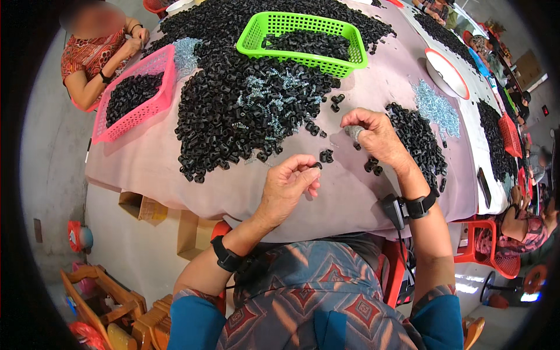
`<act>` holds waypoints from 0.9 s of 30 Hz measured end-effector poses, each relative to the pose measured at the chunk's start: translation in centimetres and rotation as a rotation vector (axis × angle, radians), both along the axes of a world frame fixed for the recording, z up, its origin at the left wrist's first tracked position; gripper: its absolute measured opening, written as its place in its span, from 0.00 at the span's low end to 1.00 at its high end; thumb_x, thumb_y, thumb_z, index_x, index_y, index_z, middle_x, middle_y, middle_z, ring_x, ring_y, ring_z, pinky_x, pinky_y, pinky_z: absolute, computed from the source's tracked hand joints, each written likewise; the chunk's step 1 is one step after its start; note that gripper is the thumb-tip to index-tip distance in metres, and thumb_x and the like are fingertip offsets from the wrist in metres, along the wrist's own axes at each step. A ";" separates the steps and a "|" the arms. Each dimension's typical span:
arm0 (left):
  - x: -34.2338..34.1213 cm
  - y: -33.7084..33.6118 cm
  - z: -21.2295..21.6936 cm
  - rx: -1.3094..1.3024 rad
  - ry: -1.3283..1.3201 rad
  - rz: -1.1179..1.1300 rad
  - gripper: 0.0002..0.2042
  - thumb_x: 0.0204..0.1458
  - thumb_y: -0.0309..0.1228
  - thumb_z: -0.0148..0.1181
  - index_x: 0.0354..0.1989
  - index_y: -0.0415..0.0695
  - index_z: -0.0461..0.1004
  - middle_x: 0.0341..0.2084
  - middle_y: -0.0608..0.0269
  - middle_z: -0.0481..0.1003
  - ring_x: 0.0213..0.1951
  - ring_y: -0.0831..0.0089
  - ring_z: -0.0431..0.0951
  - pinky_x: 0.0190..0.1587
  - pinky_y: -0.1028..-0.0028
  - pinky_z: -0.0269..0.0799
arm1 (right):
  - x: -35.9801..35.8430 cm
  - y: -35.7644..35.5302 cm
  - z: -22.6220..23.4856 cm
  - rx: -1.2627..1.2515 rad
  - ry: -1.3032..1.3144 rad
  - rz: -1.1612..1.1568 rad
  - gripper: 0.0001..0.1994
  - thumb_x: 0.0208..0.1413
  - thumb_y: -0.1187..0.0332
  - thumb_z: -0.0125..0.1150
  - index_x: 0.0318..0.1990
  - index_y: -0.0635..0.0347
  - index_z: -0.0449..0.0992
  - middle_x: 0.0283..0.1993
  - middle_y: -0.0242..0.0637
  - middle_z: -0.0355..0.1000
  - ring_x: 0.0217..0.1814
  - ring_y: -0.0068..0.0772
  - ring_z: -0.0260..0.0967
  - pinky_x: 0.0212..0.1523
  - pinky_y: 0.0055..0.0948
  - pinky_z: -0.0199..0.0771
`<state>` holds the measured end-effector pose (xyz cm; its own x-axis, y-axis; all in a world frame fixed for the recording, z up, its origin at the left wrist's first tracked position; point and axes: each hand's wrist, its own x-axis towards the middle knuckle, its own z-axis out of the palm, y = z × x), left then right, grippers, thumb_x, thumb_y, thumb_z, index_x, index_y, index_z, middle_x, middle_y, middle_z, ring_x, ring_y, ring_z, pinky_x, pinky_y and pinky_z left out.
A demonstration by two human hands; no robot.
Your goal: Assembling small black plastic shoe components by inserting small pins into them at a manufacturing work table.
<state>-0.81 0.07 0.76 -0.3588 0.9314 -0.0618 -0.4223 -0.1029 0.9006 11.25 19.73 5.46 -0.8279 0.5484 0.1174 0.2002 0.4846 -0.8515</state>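
Note:
Above the near part of the cloth-covered table, my left hand (287, 185) pinches a small black plastic part (317, 165) between thumb and fingertips. My right hand (376, 138) is raised a little farther off to the right, its fingers curled together. A greyish wrap (353, 132) shows at its thumb; whatever its fingertips may hold is too small to make out. A few loose black parts (326, 156) lie on the cloth between the hands. Beyond my left hand spreads a large heap of black parts (213, 119), with metal springs (273, 93) scattered on top.
A green basket (303, 58) of black parts stands on the heap. At the left, a pink basket (140, 111) sits before another person (96, 64). To the right are more black parts (415, 140), a spring pile (436, 108) and a white red-rimmed basin (446, 73).

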 end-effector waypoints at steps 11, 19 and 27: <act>-0.1 0.0 -0.3 -0.006 -0.004 0.028 0.09 0.55 0.25 0.54 0.44 0.36 0.70 0.30 0.61 0.73 0.30 0.77 0.74 0.30 0.75 0.75 | 2.1 0.0 -1.5 0.066 -0.006 -0.120 0.10 0.46 0.80 0.51 0.38 0.65 0.73 0.27 0.32 0.72 0.27 0.19 0.63 0.30 0.23 0.66; -0.1 0.1 -0.4 -0.004 -0.003 0.014 0.10 0.55 0.25 0.55 0.44 0.36 0.69 0.31 0.60 0.73 0.30 0.76 0.74 0.30 0.75 0.75 | 1.4 -0.6 -1.6 0.558 -0.057 0.051 0.15 0.36 0.86 0.52 0.37 0.66 0.73 0.30 0.39 0.70 0.31 0.39 0.70 0.34 0.31 0.70; -0.1 0.1 -0.4 -0.001 0.009 0.003 0.09 0.56 0.25 0.54 0.44 0.36 0.70 0.32 0.60 0.73 0.32 0.76 0.75 0.31 0.76 0.75 | 0.3 -0.9 -1.1 0.418 -0.247 0.051 0.12 0.35 0.83 0.55 0.33 0.65 0.73 0.31 0.46 0.70 0.36 0.49 0.71 0.38 0.39 0.70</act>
<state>-0.90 0.18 0.39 -0.3625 0.9301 -0.0597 -0.4139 -0.1033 0.9045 11.57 18.86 4.37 -0.8832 0.4546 0.1154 0.3395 0.7893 -0.5116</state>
